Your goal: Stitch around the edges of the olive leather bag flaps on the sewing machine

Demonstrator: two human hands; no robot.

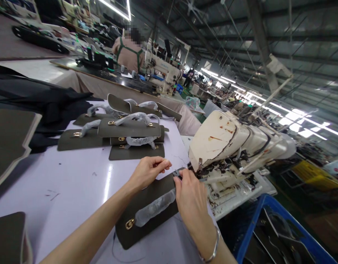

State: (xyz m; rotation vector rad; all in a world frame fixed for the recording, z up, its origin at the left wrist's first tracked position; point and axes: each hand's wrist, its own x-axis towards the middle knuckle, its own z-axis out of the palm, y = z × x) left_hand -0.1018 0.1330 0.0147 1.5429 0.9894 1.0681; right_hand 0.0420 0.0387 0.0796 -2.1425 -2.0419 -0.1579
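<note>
An olive-brown bag panel [149,200] lies slanted on the pale table beside the sewing machine [212,139]. Its carry handle [155,209] is wrapped in clear plastic and ends at a gold ring fitting [129,224]. My right hand [192,196], with a silver bangle at the wrist, grips the panel's far end close to the machine's needle area, covering part of the handle. A small dark piece [176,172] shows at its fingertips. Just above the panel's upper edge, my left hand [151,171] has its fingers pinched together; anything between them is too small to make out.
More panels with wrapped handles [130,128] are piled farther back on the table. Black fabric [28,99] and stacked olive pieces [11,143] lie at left. A blue crate [263,200] holding similar panels stands lower right. Another person [129,53] sits beyond, near a second sewing machine [163,69].
</note>
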